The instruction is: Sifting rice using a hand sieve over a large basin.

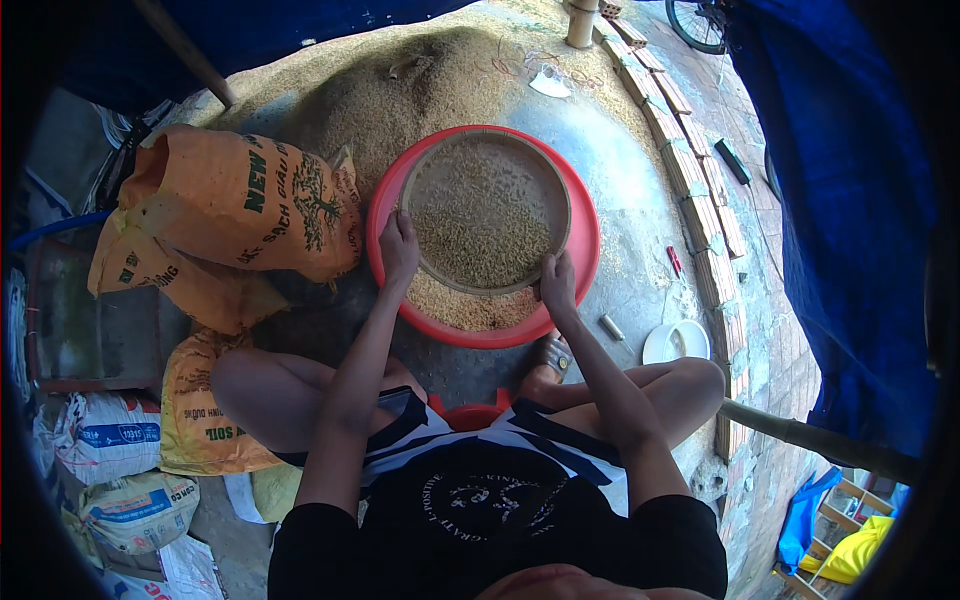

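Note:
My left hand [400,248] is closed around the left rim of a round sieve [568,208]. At its lower right rim, my right hand [558,285] grips the same sieve. Coarse greenish-tan granules [480,242] lie on the mesh, thicker toward me and thinner at the far side. Under the sieve is a wide red basin [587,238], with lighter tan loose material [465,305] showing in its near part. Whether the sieve rests on the basin or hangs just above it, I cannot tell.
A heap of tan husks [400,90] spreads behind the basin. Orange sacks [250,200] stand at left, white sacks [110,440] nearer me. On the right are a white bowl [676,342], a small cylinder [612,327], a red tool [674,261] and a brick row [712,265].

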### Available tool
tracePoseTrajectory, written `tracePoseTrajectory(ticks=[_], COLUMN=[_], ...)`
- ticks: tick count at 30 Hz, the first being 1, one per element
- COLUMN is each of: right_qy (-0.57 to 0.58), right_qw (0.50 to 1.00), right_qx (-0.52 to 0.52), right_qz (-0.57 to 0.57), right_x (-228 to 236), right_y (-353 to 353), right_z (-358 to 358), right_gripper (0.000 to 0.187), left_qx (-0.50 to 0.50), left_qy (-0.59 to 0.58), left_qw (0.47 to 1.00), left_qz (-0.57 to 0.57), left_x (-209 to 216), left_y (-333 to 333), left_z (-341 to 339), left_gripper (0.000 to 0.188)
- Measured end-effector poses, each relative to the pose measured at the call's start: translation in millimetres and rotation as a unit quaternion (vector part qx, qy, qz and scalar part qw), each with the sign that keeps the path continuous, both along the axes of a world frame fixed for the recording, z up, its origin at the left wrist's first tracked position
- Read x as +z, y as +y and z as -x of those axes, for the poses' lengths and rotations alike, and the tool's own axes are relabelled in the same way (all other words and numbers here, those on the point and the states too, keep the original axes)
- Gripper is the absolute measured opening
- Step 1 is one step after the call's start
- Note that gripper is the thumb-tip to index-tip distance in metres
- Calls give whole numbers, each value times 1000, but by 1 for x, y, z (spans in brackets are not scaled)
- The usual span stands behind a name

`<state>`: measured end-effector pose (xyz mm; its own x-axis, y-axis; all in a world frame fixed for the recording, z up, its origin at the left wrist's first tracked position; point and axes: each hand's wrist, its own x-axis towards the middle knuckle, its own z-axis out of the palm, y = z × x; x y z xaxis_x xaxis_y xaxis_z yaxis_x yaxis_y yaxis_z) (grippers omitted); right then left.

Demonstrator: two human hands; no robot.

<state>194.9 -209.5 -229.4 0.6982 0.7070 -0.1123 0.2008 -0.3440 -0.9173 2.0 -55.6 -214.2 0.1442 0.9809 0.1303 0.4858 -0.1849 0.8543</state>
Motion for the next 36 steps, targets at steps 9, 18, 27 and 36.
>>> tracePoseTrajectory(ticks=[9,18,27,36], right_qy=[148,219,177,-129], right_qw=[952,967,966,989], right_qx=[33,132,71,26], right_qz=[266,0,172,-72], right_x=[-52,13,-27,19], right_y=[-29,-3,-13,2], right_z=[2,34,11,20], right_gripper=[33,27,25,17], left_qx=[-13,14,-3,-5], left_qy=[169,-82,131,-105], left_qw=[985,983,989,993], left_qz=[24,165,62,-48], left_x=[-98,-61,-68,12], left_y=[-16,39,5,8], left_z=[12,48,16,12], left_gripper=[32,36,35,34])
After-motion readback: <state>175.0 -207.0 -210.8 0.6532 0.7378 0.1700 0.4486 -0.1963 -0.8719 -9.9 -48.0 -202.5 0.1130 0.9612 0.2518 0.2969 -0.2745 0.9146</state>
